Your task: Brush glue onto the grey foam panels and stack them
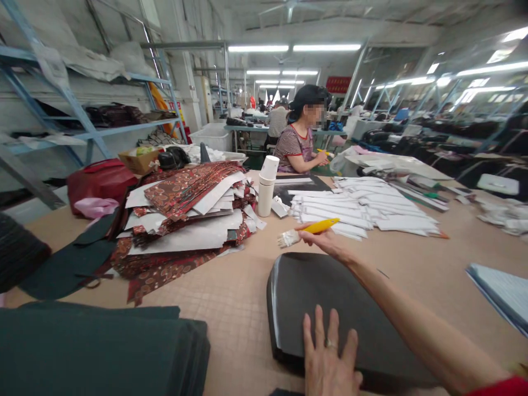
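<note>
A stack of dark grey panels [371, 335] lies on the tan table, with a whitish wet-looking band along its left edge. My left hand [330, 355] rests flat on the top panel, fingers spread, a ring on one finger. Above the far edge of the stack, my right hand [324, 239] grips a brush with a yellow handle [324, 225]. Its bristles [288, 238] point left and are coated in white. Beyond the brush stands a white bottle [265, 192] with a cup-like top.
Patterned red-brown and white sheets [185, 220] are piled left of centre. Dark green panels [91, 352] fill the near left. White strips [355, 209] lie at the far right, papers [503, 291] at the right edge. A person [295, 146] sits across the table.
</note>
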A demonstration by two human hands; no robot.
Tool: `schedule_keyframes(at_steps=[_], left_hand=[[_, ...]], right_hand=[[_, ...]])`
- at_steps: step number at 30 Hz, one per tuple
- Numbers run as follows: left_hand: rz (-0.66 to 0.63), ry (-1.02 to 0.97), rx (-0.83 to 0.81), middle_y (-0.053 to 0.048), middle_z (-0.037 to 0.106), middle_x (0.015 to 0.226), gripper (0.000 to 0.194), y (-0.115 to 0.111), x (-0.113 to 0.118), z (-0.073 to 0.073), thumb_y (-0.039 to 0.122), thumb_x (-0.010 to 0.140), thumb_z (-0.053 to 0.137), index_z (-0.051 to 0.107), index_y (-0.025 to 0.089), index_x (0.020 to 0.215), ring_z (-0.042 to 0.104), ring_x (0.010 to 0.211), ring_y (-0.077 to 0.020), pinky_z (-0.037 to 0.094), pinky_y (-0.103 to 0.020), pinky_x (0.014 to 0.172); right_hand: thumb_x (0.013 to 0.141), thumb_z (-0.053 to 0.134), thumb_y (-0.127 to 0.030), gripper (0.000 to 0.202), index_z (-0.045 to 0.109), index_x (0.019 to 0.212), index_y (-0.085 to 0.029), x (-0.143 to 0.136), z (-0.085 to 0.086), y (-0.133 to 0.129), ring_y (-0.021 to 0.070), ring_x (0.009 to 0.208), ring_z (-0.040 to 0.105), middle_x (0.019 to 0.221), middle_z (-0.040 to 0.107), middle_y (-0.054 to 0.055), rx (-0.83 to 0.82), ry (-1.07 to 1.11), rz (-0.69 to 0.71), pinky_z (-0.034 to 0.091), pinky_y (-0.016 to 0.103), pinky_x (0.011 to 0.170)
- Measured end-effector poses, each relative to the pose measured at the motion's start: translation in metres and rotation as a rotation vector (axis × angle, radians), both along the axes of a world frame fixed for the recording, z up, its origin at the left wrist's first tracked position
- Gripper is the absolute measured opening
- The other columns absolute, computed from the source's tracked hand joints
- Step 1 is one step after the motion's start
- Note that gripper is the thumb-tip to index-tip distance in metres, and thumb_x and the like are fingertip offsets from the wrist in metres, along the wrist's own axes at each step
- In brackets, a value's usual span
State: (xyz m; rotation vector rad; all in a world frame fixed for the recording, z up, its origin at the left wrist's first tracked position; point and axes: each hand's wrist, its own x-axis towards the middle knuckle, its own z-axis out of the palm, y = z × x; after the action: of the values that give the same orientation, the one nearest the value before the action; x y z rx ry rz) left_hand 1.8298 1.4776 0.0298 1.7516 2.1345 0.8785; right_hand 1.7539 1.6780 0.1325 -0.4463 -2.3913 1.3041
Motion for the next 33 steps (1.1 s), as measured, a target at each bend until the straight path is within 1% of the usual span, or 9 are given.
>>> schedule_keyframes(at_steps=[2,4,7,14,19,22,27,29,33], left_hand=[[0.006,0.038,0.018,-0.015,0.028,0.147,0.057,0.002,0.0,-0.004,0.048,0.083,0.053,0.041,0.028,0.135,0.019,0.133,-0.0404,0.029,-0.069,0.101],[0.022,0.082,0.036,-0.014,0.029,0.147,0.057,0.003,0.001,-0.009,0.05,0.083,0.052,0.04,0.03,0.135,0.021,0.133,-0.0411,0.031,-0.069,0.099],[0.052,0.153,0.048,-0.013,0.029,0.147,0.058,0.005,0.001,-0.016,0.054,0.083,0.05,0.038,0.033,0.136,0.025,0.132,-0.0412,0.035,-0.068,0.098],[0.094,0.339,0.12,-0.012,0.032,0.145,0.073,0.01,-0.001,-0.036,0.059,0.076,0.056,0.027,0.038,0.14,0.035,0.128,-0.042,0.042,-0.067,0.092],[0.118,0.529,0.163,-0.01,0.036,0.144,0.078,0.009,-0.007,-0.043,0.045,0.075,0.061,0.021,0.037,0.142,0.042,0.126,-0.0406,0.044,-0.061,0.091],[0.1,0.626,0.192,-0.009,0.039,0.143,0.08,0.009,-0.01,-0.043,0.038,0.072,0.062,0.023,0.037,0.142,0.046,0.123,-0.0384,0.044,-0.056,0.089],[0.246,0.633,0.21,-0.004,0.041,0.143,0.077,0.011,-0.004,-0.042,0.028,0.068,0.063,0.032,0.04,0.137,0.04,0.129,-0.0342,0.031,-0.054,0.1],[0.24,0.637,0.219,-0.003,0.042,0.143,0.076,0.012,-0.001,-0.042,0.027,0.067,0.063,0.035,0.041,0.136,0.04,0.129,-0.033,0.03,-0.053,0.1],[0.231,0.676,0.22,-0.004,0.042,0.143,0.078,0.012,-0.001,-0.039,0.021,0.064,0.061,0.036,0.039,0.136,0.039,0.129,-0.0325,0.029,-0.052,0.1]], right_hand=[[0.072,0.061,-0.047,0.042,0.067,0.099,-0.016,0.005,0.005,0.006,0.0146,0.069,0.054,0.085,0.064,0.004,0.012,-0.073,0.131,0.045,0.028,0.061],[0.073,0.061,-0.045,0.039,0.067,0.1,-0.017,0.01,0.007,0.013,0.0159,0.074,0.055,0.089,0.064,0.005,0.027,-0.151,0.242,0.046,0.029,0.065],[0.072,0.063,-0.042,0.035,0.069,0.097,-0.019,0.019,0.007,0.03,0.0169,0.076,0.056,0.09,0.065,0.004,0.04,-0.19,0.257,0.046,0.031,0.069],[0.07,0.063,-0.044,0.036,0.07,0.095,-0.019,0.071,0.012,0.079,0.0176,0.075,0.056,0.089,0.066,0.003,0.027,-0.218,0.139,0.046,0.03,0.066],[0.068,0.065,-0.046,0.042,0.07,0.099,-0.018,0.115,0.005,0.111,0.0184,0.077,0.057,0.091,0.067,0.005,0.003,-0.181,0.041,0.046,0.03,0.066],[0.068,0.065,-0.047,0.043,0.07,0.099,-0.018,0.143,0.001,0.124,0.0186,0.076,0.057,0.089,0.067,0.005,-0.007,-0.162,-0.042,0.046,0.029,0.064],[0.066,0.065,-0.049,0.044,0.071,0.097,-0.019,0.194,0.002,0.136,0.0176,0.072,0.055,0.089,0.067,0.004,-0.004,-0.133,-0.172,0.045,0.029,0.063],[0.065,0.066,-0.05,0.043,0.071,0.094,-0.019,0.21,0.005,0.135,0.0184,0.07,0.055,0.087,0.067,0.005,0.015,-0.12,-0.251,0.044,0.03,0.061],[0.068,0.063,-0.052,0.039,0.071,0.091,-0.021,0.214,0.004,0.117,0.0203,0.069,0.058,0.084,0.069,0.005,0.094,-0.013,-0.425,0.046,0.032,0.062]])
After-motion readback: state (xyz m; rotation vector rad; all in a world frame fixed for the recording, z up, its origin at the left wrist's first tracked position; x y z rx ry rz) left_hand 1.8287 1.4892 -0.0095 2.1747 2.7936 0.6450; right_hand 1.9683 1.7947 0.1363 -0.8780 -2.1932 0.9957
